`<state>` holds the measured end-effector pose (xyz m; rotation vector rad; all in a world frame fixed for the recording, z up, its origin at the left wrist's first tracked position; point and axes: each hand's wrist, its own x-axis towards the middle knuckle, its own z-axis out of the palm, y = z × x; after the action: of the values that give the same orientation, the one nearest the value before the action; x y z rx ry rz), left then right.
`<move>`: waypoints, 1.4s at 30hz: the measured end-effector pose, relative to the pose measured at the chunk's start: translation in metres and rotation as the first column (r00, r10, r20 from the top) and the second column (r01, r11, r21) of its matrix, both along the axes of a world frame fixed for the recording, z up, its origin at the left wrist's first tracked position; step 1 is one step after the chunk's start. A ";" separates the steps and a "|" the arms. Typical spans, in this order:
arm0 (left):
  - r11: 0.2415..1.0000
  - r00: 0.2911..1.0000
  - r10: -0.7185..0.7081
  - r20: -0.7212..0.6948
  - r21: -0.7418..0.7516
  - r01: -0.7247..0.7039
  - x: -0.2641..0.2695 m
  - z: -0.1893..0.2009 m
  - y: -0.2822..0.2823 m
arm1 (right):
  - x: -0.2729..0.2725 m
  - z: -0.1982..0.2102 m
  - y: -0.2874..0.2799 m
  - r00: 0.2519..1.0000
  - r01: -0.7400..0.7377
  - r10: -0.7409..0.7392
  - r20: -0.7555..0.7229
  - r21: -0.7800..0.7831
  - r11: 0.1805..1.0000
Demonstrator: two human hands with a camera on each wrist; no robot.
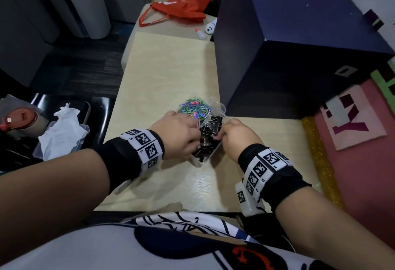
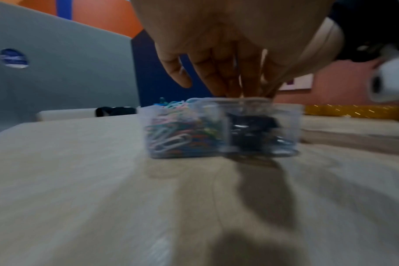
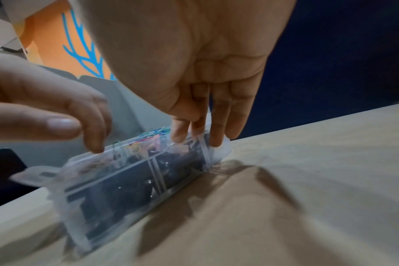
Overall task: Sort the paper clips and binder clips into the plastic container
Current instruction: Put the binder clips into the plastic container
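Note:
A clear plastic container [image 1: 210,154] with dividers lies on the pale table [image 1: 166,73]. Coloured paper clips [image 1: 195,106] are heaped at its far end, and black binder clips [image 1: 210,127] fill the nearer compartments. My left hand [image 1: 177,134] hovers over the container's left side; its fingers [image 2: 239,84] point down and their tips touch the rim. My right hand [image 1: 236,136] is at the right side, with straight fingers [image 3: 216,126] whose tips rest on the container's [image 3: 137,181] far end. A pink clip [image 1: 214,138] lies by the right fingertips. The left wrist view is blurred.
A big dark blue box [image 1: 288,45] stands just behind and right of the container. A red bag [image 1: 181,9] and a small white bottle [image 1: 201,33] lie at the far end. To the left, a black chair holds a second plastic box with tissue [image 1: 62,135].

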<state>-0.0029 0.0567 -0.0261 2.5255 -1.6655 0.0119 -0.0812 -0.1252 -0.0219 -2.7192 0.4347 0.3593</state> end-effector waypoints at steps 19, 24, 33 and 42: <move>0.871 0.888 0.457 -0.048 0.224 -0.436 0.002 -0.004 -0.009 | -0.037 -0.008 -0.014 0.973 0.138 -0.145 -0.179 -0.050 0.989; 0.847 0.836 0.524 -0.160 0.203 -0.492 -0.013 0.004 -0.019 | -0.045 -0.002 -0.032 0.976 0.117 -0.132 -0.174 -0.093 0.989; 0.838 0.856 0.504 -0.113 0.303 -0.453 -0.036 -0.002 -0.020 | -0.062 -0.003 -0.035 0.987 0.144 -0.145 -0.069 -0.021 0.989; 0.842 0.862 0.499 -0.089 0.285 -0.458 -0.051 0.000 -0.021 | -0.063 -0.002 -0.036 0.990 0.133 -0.134 -0.054 -0.017 0.991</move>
<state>-0.0536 0.0359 -0.0258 2.9757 -0.9883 -0.3755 -0.1438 -0.1607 -0.0241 -2.6798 0.6329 0.3966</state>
